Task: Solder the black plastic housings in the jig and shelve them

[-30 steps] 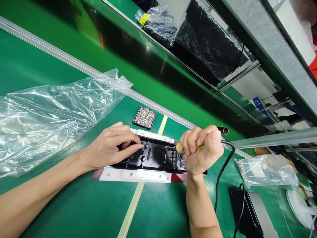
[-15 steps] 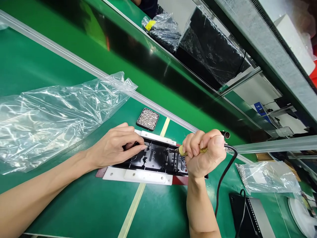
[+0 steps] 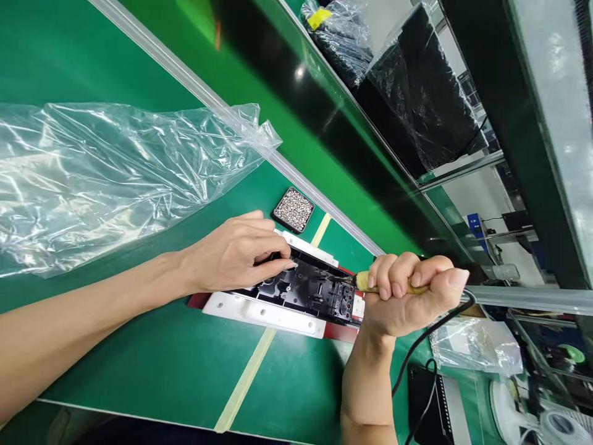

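Head camera shows both my hands at a long black plastic housing [image 3: 301, 283], which lies in a white fixture [image 3: 266, 316] on the green bench [image 3: 162, 377], with red base pieces [image 3: 340, 332] showing at the ends. My right hand [image 3: 410, 284] is wrapped in a fist around a yellow-handled tool [image 3: 362, 282], thumb uppermost toward the far end of the grip. Its thin metal tip points left, in over the right part of the housing, near some raised ribs and a block of round holes. A black cord [image 3: 419, 339] runs down from behind this hand. My left hand [image 3: 234, 250] comes in over the left end of the housing, fingers curled, thumb and forefinger drawn narrow just above its inner face; the fingertips are too small in view for me to tell whether they pinch something.

Just beyond the fixture sits a small black tray [image 3: 285, 226] filled with tiny silvery metal pieces [image 3: 294, 210]. To the left, a big clear plastic bag [image 3: 130, 167] is spread on the bench, its gathered end lying across the pale rail [image 3: 204, 89]. Pale yellow tape [image 3: 245, 380] runs along the bench and passes under the fixture. Off to my right lie another clear bag [image 3: 477, 346] and, nearer me, a flat black-and-grey object [image 3: 428, 402].
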Demonstrator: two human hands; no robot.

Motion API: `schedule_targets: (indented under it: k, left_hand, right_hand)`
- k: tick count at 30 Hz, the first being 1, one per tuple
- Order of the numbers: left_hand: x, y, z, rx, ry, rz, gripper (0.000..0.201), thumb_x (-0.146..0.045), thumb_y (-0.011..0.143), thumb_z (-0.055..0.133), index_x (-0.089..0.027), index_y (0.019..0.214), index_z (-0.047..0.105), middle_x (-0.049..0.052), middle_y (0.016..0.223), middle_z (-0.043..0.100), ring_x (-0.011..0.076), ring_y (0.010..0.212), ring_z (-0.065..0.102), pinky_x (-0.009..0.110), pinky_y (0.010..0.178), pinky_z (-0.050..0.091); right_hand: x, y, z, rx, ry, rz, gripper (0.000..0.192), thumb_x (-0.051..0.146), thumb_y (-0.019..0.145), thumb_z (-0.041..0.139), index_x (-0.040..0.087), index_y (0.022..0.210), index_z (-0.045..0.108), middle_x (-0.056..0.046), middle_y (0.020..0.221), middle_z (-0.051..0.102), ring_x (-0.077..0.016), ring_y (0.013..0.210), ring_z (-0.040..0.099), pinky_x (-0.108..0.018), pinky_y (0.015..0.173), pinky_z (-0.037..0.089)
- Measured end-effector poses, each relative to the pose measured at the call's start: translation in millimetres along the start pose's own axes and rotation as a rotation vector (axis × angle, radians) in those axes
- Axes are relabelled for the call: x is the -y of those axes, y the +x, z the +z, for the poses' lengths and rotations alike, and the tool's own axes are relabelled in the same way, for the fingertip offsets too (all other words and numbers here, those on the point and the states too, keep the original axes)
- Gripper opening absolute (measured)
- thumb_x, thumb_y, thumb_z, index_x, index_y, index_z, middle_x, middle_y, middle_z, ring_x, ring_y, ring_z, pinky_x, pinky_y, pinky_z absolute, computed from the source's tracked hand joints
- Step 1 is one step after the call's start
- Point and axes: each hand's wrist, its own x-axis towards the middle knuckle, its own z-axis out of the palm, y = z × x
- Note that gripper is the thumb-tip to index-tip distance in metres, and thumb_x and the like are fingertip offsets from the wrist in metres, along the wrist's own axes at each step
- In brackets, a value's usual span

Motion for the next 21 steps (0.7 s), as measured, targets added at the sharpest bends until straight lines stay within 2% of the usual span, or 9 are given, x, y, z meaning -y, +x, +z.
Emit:
schedule_targets:
  k: [6, 10, 17, 21]
  left_hand:
    - [-0.7, 1.7, 1.3, -0.014, 0.009, -0.015, 0.024, -0.033, 0.101, 0.058, -0.020, 0.087, 0.072, -0.002, 0.063, 0.056, 0.0136, 0.064, 0.050, 0.035, 0.071, 0.037]
    - [-0.3, 1.7, 1.8, -0.011, 0.024, -0.007, 0.028, -0.036, 0.103, 0.055, -0.019, 0.086, 0.071, -0.002, 0.064, 0.057, 0.0141, 0.065, 0.050, 0.034, 0.073, 0.037]
    - [-0.4, 0.9, 2.3, -0.015, 0.017, -0.014, 0.030, -0.036, 0.103, 0.054, -0.019, 0.084, 0.069, 0.000, 0.066, 0.061, 0.0155, 0.067, 0.052, 0.034, 0.074, 0.037]
    - [-0.6, 1.5, 2.3, -0.026, 0.009, -0.012, 0.028, -0.035, 0.103, 0.055, -0.019, 0.084, 0.069, -0.001, 0.065, 0.059, 0.0151, 0.066, 0.051, 0.033, 0.074, 0.036]
  right_hand:
    - [1.0, 1.9, -0.7, 0.059, -0.048, -0.042, 0.044, 0.043, 0.099, 0.044, 0.021, 0.062, 0.035, 0.009, 0.042, 0.031, -0.0053, 0.029, 0.026, -0.017, 0.029, 0.029]
    - [1.8, 0.6, 1.7, 0.032, -0.078, -0.037, 0.041, 0.038, 0.097, 0.043, 0.021, 0.062, 0.034, 0.010, 0.042, 0.029, -0.0052, 0.030, 0.025, -0.017, 0.031, 0.030]
    - [1.5, 0.4, 1.7, 0.010, -0.074, -0.044, 0.041, 0.041, 0.097, 0.042, 0.021, 0.061, 0.038, 0.009, 0.041, 0.030, -0.0057, 0.029, 0.024, -0.018, 0.029, 0.027]
    - [0.9, 0.1, -2.0, 0.018, -0.041, -0.034, 0.042, 0.040, 0.099, 0.040, 0.021, 0.062, 0.041, 0.009, 0.042, 0.032, -0.0063, 0.029, 0.027, -0.019, 0.030, 0.030]
